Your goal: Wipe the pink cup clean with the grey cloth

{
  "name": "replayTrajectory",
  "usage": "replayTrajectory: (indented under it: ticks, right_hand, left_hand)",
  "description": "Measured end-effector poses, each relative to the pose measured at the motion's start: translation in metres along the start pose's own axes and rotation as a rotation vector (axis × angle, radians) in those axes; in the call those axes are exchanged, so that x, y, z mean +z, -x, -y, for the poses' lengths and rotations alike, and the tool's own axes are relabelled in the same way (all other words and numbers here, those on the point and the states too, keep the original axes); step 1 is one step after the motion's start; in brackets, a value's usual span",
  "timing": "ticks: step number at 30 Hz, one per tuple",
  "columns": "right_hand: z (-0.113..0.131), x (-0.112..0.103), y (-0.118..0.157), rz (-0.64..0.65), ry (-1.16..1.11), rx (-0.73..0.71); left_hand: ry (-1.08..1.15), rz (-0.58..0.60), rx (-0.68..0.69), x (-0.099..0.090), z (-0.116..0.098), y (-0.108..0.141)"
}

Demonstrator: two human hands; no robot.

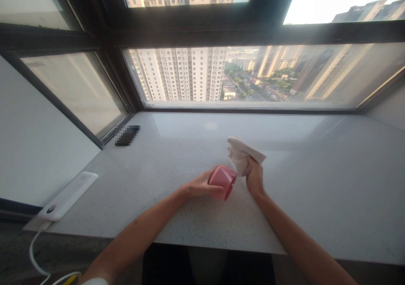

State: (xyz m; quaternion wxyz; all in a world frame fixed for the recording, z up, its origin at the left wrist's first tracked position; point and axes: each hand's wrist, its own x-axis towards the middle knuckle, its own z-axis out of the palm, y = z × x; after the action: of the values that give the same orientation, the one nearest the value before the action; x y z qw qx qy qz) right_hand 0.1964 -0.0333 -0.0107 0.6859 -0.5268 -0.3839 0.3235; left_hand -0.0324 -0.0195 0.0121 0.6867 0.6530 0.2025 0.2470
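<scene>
Pink, smooth and apparently plastic, the cup (219,180) is over the counter (177,150), roughly midway between its left and right ends and nearer the front edge than the back. It is tipped on its side, its notched rim facing right; I cannot tell whether it touches the surface below. It looks light and fairly stiff, its thin wall likely to give only a little when squeezed. The smooth surface may slip, and the notches probably make the rim the weaker part, so the closed end and side wall seem the best place to take hold.

The left hand (200,186) grips there: thumb along the near side, other fingers round the far side, spread only as wide as the cup. Just right of the rim, the right hand (255,179) has its fingers closed on a bunched white cloth (240,152), which looks soft and limp. Cloth and rim are very close; contact is unclear.

Farther out, a dark object (127,136), too pixelated to name, lies near the back left corner. A white strip (72,194) runs along the left edge to the front left corner, where its cord (33,251) drops over. Past the back edge stands the window (202,26), with buildings (186,74) outside.
</scene>
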Motion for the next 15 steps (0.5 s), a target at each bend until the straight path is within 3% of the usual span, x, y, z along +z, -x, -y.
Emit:
replayTrajectory:
  ticks: [4,6,8,12,15]
  right_hand:
    - [0.011,-0.001,0.014,0.543,-0.044,-0.18]
    - [0.022,0.001,0.017,0.733,-0.012,-0.32]
    - [0.028,0.003,0.018,0.748,0.06,-0.428]
    - [0.025,0.006,0.02,0.616,0.25,-0.583]
    - [0.022,0.006,0.025,0.558,0.309,-0.743]
  left_hand:
    - [-0.044,-0.082,0.031,0.001,-0.005,0.003]
    - [-0.077,-0.101,0.028,0.002,-0.007,0.004]
    - [-0.085,-0.117,0.014,0.001,-0.008,0.005]
    - [-0.088,-0.145,-0.02,-0.002,-0.005,0.002]
    - [-0.115,-0.084,-0.072,-0.004,-0.002,0.001]
